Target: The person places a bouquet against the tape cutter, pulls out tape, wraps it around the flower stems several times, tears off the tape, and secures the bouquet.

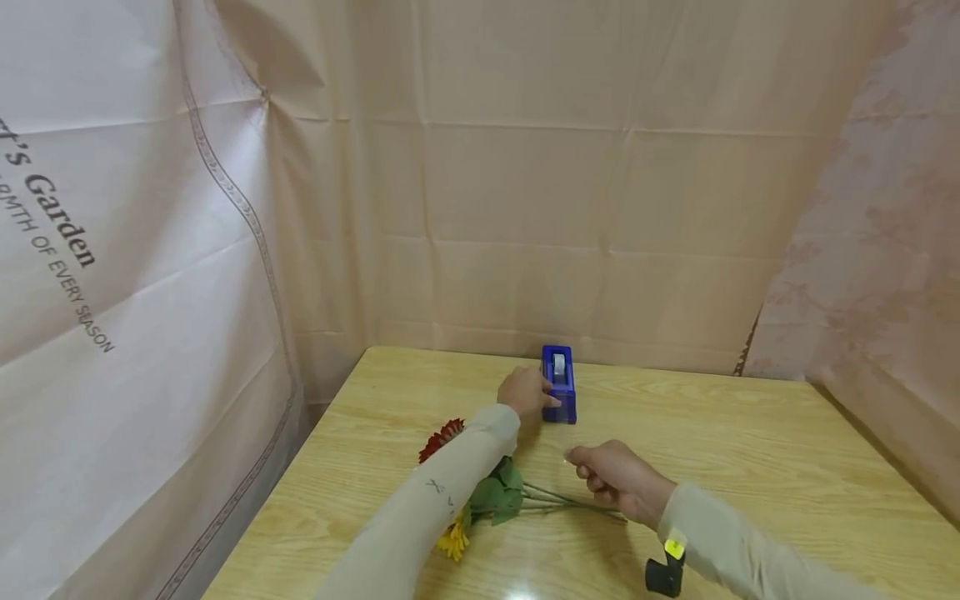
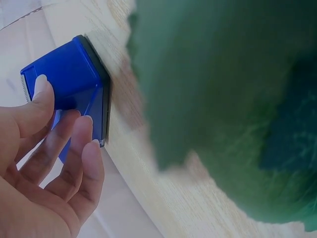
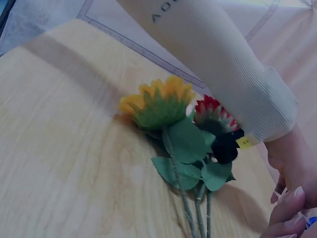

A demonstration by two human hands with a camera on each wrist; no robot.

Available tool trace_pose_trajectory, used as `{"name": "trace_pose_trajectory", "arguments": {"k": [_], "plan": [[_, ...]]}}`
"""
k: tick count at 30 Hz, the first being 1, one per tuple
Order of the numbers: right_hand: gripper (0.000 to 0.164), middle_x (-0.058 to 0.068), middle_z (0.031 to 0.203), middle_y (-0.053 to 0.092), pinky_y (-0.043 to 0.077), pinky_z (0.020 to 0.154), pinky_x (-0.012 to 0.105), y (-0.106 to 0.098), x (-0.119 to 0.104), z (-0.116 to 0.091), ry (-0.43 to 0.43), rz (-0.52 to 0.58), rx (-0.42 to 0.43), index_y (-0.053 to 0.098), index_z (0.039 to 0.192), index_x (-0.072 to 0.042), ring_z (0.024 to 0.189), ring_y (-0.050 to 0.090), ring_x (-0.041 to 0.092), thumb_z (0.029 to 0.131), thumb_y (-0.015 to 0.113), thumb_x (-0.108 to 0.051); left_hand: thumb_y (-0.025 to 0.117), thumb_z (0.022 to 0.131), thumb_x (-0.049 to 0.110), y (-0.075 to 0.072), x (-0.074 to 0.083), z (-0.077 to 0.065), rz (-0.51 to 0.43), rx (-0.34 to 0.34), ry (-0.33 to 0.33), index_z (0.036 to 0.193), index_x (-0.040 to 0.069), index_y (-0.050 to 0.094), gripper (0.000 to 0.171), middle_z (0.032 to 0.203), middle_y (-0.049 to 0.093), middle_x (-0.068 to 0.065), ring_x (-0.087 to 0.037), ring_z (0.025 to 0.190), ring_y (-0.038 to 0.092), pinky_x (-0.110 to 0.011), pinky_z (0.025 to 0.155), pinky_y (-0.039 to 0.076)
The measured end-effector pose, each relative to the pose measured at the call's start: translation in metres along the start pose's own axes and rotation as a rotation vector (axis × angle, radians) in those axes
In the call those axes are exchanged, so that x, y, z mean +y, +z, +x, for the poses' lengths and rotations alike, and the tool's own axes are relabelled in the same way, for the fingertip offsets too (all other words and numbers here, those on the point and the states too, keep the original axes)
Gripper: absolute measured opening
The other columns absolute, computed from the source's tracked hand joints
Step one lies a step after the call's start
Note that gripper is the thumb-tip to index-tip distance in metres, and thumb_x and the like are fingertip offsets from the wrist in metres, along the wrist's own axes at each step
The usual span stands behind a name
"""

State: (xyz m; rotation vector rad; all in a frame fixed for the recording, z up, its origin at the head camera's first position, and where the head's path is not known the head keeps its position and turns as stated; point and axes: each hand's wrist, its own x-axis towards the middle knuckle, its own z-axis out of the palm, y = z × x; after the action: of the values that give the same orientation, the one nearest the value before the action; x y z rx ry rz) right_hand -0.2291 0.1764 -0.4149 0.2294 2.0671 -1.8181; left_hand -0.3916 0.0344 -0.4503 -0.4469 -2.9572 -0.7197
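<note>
Left sleeve point(image 1: 431, 504) reaches over flowers point(image 1: 495, 497) lying at lower centre, perhaps set aside there within easy reach. Lower right, the right hand point(image 1: 621, 477) pinches clear tape point(image 1: 566, 455), likely to hold it taut; beyond, right of centre, the left hand point(image 1: 524, 392) grips the blue dispenser point(image 1: 564, 405), seemingly to anchor it.

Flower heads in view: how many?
2 visible in the head view: a red flower head beyond the left sleeve, a yellow flower head on its near side. Three stems show, so another may be hidden.
</note>
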Motion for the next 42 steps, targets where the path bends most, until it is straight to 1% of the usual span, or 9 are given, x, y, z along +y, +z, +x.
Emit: {"name": "trace_pose_trajectory", "arguments": {"k": [4,10,15,21,23,27,31,38,42], "plan": [[0.025,-0.005,0.065,0.046,0.025,0.046,0.019,0.0,0.003,-0.007,0.014,0.014,-0.014,0.059,0.077,-0.011,0.052,0.029,0.004,0.101,0.06,-0.017,0.086,0.082,0.038,0.001,0.0,0.0,-0.013,0.002,-0.009,0.109,0.017,0.082,0.035,0.107,0.077,0.002,-0.017,0.098,0.072,-0.035,0.081,0.057],[0.03,-0.005,0.064,0.047,0.026,0.047,0.02,-0.001,0.007,-0.018,0.02,-0.039,0.009,0.056,0.072,-0.014,0.052,0.029,0.005,0.101,0.062,-0.02,0.084,0.083,0.038,-0.002,0.002,-0.002,-0.022,-0.016,-0.026,0.112,0.018,0.082,0.035,0.11,0.077,0.003,-0.02,0.101,0.072,-0.036,0.082,0.057],[0.031,-0.006,0.064,0.046,0.026,0.046,0.018,-0.002,0.009,-0.027,-0.022,-0.037,-0.012,0.053,0.07,-0.015,0.052,0.03,0.004,0.1,0.062,-0.019,0.083,0.085,0.038,-0.006,0.005,-0.002,-0.013,-0.023,-0.02,0.114,0.018,0.081,0.035,0.113,0.076,0.002,-0.02,0.103,0.071,-0.037,0.084,0.057],[0.03,-0.006,0.065,0.047,0.026,0.048,0.019,-0.002,0.015,-0.038,0.015,-0.035,-0.044,0.054,0.072,-0.015,0.053,0.029,0.005,0.1,0.062,-0.021,0.082,0.086,0.039,-0.005,0.004,0.0,-0.01,-0.032,-0.014,0.114,0.018,0.081,0.035,0.113,0.076,0.002,-0.019,0.102,0.071,-0.037,0.083,0.057],[0.031,-0.006,0.066,0.047,0.027,0.048,0.019,-0.002,0.018,-0.041,0.014,-0.035,-0.059,0.053,0.072,-0.015,0.053,0.029,0.005,0.1,0.062,-0.021,0.082,0.086,0.039,-0.005,0.003,0.0,-0.009,-0.032,-0.009,0.114,0.018,0.081,0.035,0.113,0.077,0.003,-0.018,0.101,0.072,-0.036,0.081,0.057],[0.031,-0.006,0.065,0.046,0.026,0.048,0.019,-0.004,0.024,-0.041,0.005,-0.037,-0.063,0.053,0.072,-0.015,0.052,0.028,0.004,0.101,0.062,-0.021,0.082,0.085,0.038,-0.006,0.003,0.0,-0.002,-0.02,0.006,0.115,0.017,0.081,0.036,0.112,0.077,0.003,-0.018,0.101,0.072,-0.035,0.079,0.058],[0.03,-0.006,0.063,0.046,0.027,0.048,0.02,-0.004,0.031,-0.039,0.007,-0.076,-0.051,0.055,0.072,-0.015,0.051,0.029,0.005,0.101,0.062,-0.022,0.081,0.086,0.039,-0.006,0.003,-0.002,0.005,-0.019,0.005,0.116,0.017,0.08,0.038,0.114,0.076,0.002,-0.018,0.101,0.072,-0.034,0.078,0.058],[0.035,-0.006,0.059,0.044,0.027,0.046,0.02,0.003,0.044,-0.035,0.001,-0.118,0.01,0.054,0.065,-0.015,0.05,0.028,0.005,0.097,0.066,-0.023,0.081,0.087,0.038,-0.006,0.005,-0.005,0.012,-0.033,-0.005,0.118,0.016,0.079,0.038,0.115,0.076,0.002,-0.018,0.101,0.073,-0.034,0.077,0.058],[0.033,-0.006,0.058,0.045,0.027,0.046,0.021,0.005,0.05,-0.032,-0.004,-0.121,0.038,0.056,0.066,-0.013,0.049,0.029,0.005,0.096,0.066,-0.021,0.081,0.088,0.038,-0.005,0.004,-0.005,0.028,-0.022,0.019,0.116,0.016,0.08,0.036,0.112,0.077,0.002,-0.017,0.096,0.073,-0.034,0.074,0.058]]}}
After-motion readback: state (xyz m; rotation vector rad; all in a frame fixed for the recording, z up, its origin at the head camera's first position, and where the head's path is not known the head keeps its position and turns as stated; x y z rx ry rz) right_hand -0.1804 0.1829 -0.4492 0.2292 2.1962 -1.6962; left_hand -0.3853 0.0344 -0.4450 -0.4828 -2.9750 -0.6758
